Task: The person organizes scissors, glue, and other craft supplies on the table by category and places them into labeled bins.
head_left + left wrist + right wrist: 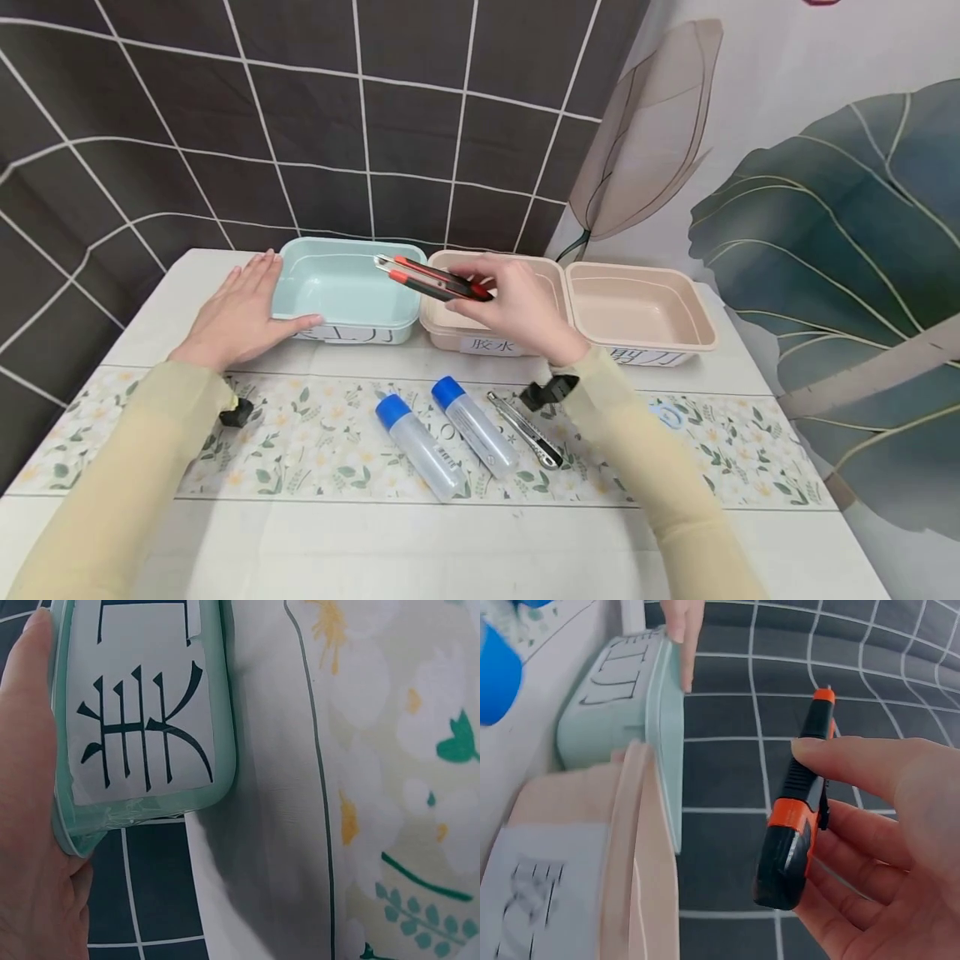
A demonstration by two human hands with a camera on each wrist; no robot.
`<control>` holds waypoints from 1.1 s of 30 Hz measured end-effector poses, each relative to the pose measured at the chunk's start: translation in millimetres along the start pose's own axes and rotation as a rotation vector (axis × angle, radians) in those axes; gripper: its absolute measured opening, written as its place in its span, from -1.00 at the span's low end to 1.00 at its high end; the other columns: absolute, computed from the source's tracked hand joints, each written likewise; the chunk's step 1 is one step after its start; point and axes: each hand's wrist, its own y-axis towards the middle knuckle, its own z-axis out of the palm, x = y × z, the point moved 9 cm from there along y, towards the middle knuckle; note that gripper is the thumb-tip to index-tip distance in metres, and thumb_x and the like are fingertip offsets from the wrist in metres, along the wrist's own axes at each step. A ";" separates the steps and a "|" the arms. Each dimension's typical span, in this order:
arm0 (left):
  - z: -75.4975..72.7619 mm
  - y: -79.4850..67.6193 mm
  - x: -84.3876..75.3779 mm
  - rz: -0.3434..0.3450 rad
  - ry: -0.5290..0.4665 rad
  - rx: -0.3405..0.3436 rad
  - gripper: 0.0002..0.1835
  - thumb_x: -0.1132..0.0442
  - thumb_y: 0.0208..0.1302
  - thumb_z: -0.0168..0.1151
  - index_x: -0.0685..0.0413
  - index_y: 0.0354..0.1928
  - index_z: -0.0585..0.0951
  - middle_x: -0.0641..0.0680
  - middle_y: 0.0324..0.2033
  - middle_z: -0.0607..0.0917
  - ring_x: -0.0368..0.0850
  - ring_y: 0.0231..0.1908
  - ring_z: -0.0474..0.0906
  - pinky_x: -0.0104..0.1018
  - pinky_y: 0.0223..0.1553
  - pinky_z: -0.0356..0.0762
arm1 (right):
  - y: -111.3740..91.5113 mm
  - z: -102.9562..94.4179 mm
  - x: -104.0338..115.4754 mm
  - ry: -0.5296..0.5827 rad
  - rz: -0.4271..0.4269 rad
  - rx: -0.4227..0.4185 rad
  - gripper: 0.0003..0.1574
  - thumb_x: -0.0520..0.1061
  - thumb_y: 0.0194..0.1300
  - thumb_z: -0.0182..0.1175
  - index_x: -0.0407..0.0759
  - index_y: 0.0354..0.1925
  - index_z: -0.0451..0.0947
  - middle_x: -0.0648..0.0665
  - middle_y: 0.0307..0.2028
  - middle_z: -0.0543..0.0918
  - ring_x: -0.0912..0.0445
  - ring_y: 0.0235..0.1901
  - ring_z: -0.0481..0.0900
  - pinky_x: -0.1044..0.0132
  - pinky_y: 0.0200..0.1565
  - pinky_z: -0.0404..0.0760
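Observation:
A black and orange-red utility knife (435, 279) is pinched between the thumb and fingers of my right hand (517, 304). It hangs above the middle pink container (558, 292), its tip over the right side of the teal container (348, 242). In the right wrist view the knife (791, 802) stands clear of both containers. My left hand (243, 312) rests against the teal container's left end, fingers straight, with the thumb lying at the front rim. The left wrist view shows that hand (26, 787) beside the container's labelled front (150, 799).
Two glue bottles (423, 450) (476, 429) with blue caps and a silver utility knife (525, 429) lie on the floral strip. Light-blue scissors (667, 415) are partly behind my right sleeve. A pink container (705, 333) stands at the right. A tiled backdrop (300, 117) rises behind.

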 end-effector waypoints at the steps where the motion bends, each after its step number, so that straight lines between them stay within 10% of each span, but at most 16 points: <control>1: 0.1 0.4 -0.2 0.000 -0.001 0.001 0.30 -0.51 0.26 0.09 0.44 0.56 -0.15 0.42 0.55 -0.11 0.32 0.54 -0.24 0.09 0.52 -0.40 | 6.8 4.8 0.8 0.006 0.003 0.002 -0.47 -0.13 0.18 0.52 -0.17 0.13 0.70 -0.01 -0.12 0.70 0.16 -0.17 0.62 0.34 -0.08 0.64; 13: 1.4 0.1 1.0 -0.020 0.005 0.010 0.31 -0.53 0.25 0.08 0.44 0.56 -0.14 0.43 0.55 -0.10 0.31 0.54 -0.25 0.07 0.52 -0.42 | 84.0 79.3 0.9 -0.021 0.054 0.133 -0.49 -0.09 0.22 0.50 -0.21 0.12 0.70 -0.05 -0.11 0.74 0.17 -0.25 0.60 0.41 -0.24 0.54; 24: -1.3 -2.4 1.4 -0.018 0.001 0.006 0.31 -0.52 0.25 0.10 0.43 0.56 -0.13 0.41 0.55 -0.10 0.29 0.55 -0.25 0.08 0.52 -0.40 | 116.8 138.6 1.4 -0.265 0.122 0.265 -0.56 -0.02 0.23 0.50 -0.14 0.05 0.75 -0.01 -0.15 0.75 0.18 -0.25 0.58 0.41 -0.19 0.53; 33: -1.2 -2.1 2.4 -0.025 0.015 0.003 0.32 -0.54 0.23 0.09 0.44 0.56 -0.12 0.42 0.55 -0.08 0.31 0.54 -0.22 0.09 0.53 -0.38 | 123.5 135.2 2.8 -0.279 0.160 0.181 -0.35 0.10 0.28 0.46 -0.13 0.25 0.64 -0.08 0.10 0.72 0.14 -0.01 0.67 0.40 -0.01 0.61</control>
